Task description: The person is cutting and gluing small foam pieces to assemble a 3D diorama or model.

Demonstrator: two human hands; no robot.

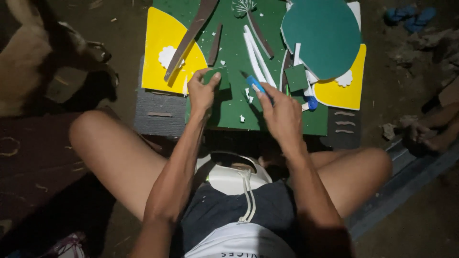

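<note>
My left hand (202, 91) pinches a small dark green foam piece (217, 78) against the big green foam sheet (234, 52) lying in front of my crossed legs. In my right hand (282, 113) is a blue-handled craft knife (254, 84), its tip pointing up-left toward the small green piece. White foam scraps (248, 95) lie on the sheet between the two hands.
A yellow foam shape (162, 38) with a brown strip (191, 33) lies at the left. At the right lie a teal round sheet (322, 36), a small green square (296, 78), white strips (256, 55) and another yellow piece (342, 93). A dog (38, 52) rests far left.
</note>
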